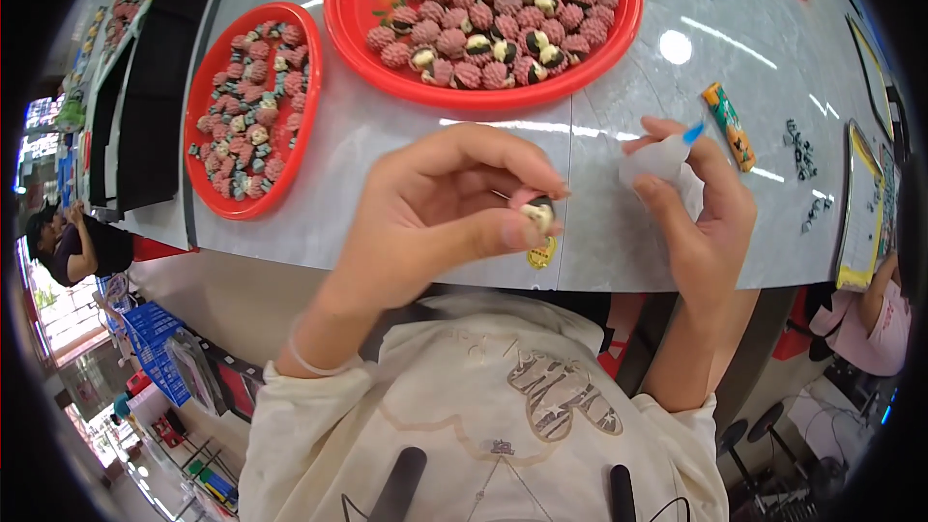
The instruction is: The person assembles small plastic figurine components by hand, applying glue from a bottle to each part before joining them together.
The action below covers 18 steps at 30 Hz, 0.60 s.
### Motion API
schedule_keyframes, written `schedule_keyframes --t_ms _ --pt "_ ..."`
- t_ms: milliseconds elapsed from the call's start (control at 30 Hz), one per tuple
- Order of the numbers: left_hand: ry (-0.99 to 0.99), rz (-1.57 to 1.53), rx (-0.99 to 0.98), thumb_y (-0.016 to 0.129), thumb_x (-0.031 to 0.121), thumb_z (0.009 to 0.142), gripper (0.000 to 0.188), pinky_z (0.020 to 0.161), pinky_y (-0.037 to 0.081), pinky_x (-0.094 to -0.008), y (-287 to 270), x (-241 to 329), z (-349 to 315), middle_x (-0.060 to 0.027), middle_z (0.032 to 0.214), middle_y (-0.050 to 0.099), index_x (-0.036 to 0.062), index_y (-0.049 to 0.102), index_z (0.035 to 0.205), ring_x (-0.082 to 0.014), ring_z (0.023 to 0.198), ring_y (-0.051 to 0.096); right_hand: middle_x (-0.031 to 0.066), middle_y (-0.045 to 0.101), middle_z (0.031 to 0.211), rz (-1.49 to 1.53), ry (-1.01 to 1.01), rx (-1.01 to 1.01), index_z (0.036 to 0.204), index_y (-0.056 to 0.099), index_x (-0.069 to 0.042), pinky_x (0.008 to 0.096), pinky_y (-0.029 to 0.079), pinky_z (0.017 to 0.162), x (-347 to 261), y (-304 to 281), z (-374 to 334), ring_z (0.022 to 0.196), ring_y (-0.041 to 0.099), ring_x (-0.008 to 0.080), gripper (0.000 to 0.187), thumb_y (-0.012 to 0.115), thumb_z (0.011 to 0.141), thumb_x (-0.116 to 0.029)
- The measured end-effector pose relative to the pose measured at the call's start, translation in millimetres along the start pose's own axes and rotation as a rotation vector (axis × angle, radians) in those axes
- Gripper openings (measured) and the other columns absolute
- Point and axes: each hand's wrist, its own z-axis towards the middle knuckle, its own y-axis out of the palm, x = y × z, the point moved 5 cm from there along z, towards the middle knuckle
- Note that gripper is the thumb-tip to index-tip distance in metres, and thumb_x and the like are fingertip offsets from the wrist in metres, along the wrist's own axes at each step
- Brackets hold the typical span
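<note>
My left hand (425,203) pinches a small figurine (535,211), pink, black and cream, between thumb and fingertips. In my right hand (701,208) is a whitish squeeze bottle (643,162) with a blue pointed tip (693,132), which points up and to the right, away from the figurine. Both hands are raised over the near part of the grey table, a short gap apart. Beyond them, a large red tray (483,100) holds many similar pink ridged pieces, some with black and cream parts.
A smaller red tray (314,87) at the left holds pink pieces mixed with grey-blue bits. Right of the bottle lie an orange and green packet (728,126) and small dark parts (799,150). A yellow label (542,253) shows by the table's near edge (619,288). Other people sit at both sides.
</note>
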Motion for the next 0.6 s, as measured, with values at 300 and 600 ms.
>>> schedule_keyframes --t_ms 300,600 --pt "-0.124 -0.289 0.057 0.063 0.023 0.076 0.033 0.067 0.049 -0.0239 29 -42 4 -0.0152 0.096 0.053 -0.0003 0.05 0.096 -0.0199 0.081 0.059 0.0119 0.053 0.082 0.156 0.124 0.153 0.1 0.046 0.0 0.0197 0.039 0.059 -2 -50 -31 0.067 0.051 0.0132 0.051 0.065 0.072 -0.037" --pt "-0.119 -0.236 0.084 0.064 0.025 0.075 0.037 0.063 0.05 -0.0213 30 -48 4 -0.0151 0.094 0.054 -0.0017 0.05 0.096 -0.0188 0.077 0.06 0.0179 0.049 0.096 0.218 0.033 0.049 0.101 0.046 0.001 0.026 0.04 0.075 -4 -53 -28 0.09 0.048 0.0214 0.05 0.059 0.076 -0.04"
